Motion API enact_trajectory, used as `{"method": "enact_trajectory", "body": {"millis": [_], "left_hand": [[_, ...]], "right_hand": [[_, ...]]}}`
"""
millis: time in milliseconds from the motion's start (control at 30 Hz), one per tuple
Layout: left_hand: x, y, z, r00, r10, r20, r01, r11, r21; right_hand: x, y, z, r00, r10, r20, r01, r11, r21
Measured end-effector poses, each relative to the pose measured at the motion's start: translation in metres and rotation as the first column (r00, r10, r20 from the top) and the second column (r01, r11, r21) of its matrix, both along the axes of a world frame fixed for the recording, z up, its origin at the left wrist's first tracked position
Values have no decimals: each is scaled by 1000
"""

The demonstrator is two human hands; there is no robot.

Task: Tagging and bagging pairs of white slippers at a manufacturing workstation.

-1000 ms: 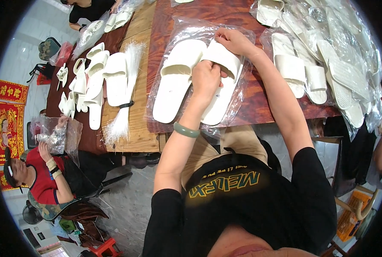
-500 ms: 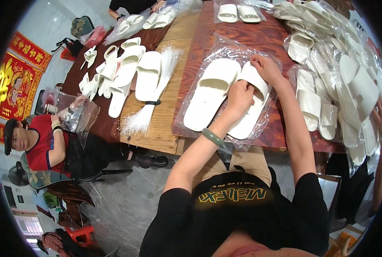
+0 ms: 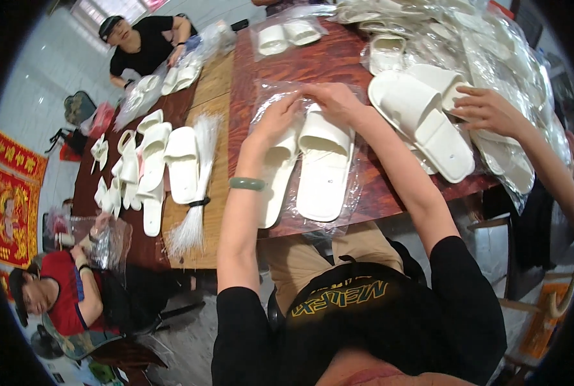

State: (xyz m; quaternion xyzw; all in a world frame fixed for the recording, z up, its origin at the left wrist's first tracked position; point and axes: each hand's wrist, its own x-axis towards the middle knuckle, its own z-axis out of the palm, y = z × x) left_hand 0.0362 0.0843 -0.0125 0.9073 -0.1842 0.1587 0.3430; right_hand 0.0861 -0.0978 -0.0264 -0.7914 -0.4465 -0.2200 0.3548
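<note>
A pair of white slippers lies side by side on a clear plastic bag [image 3: 357, 168] in front of me. My left hand [image 3: 278, 118] rests over the toe and strap of the left slipper [image 3: 275, 180], fingers stretched toward the toe end. Across the toe of the right slipper [image 3: 323, 185] reaches my right hand [image 3: 335, 103], bent at the knuckles, with its fingertips close to my left hand's. Neither hand shows a clear grip; some fingertips are hidden. Thin pale strands lie across the right slipper.
Bagged white slippers heap up at the far right; a co-worker's open hand [image 3: 489, 112] is beside loose slippers [image 3: 422, 122]. Bundled white strands [image 3: 200, 174] lie left, near more slippers [image 3: 182, 164]. A bagged pair [image 3: 288, 35] lies ahead. Two people sit left of the wooden table [image 3: 213, 96].
My hands have moved from the right slipper's strap to the toe ends, the left now over the left slipper. The view has shifted right. Loose slippers now lie by the co-worker's hand.
</note>
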Motion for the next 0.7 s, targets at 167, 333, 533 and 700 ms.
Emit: {"method": "enact_trajectory", "body": {"millis": [167,333,533,700], "left_hand": [[-15,0,-15,924,-17,-382,-83,966,-245],[-45,8,-15,914,117,-389,-283,871,-402],[-19,11,-20,916,-94,-389,-303,472,-828],[-9,13,-23,924,-131,-358,-274,427,-862]], "right_hand": [[11,16,16,998,61,-28,-63,993,-101],[-3,53,-4,972,234,9,-233,970,-63],[-3,51,-3,984,174,33,-176,980,88],[15,60,-13,988,143,63,-152,973,175]]}}
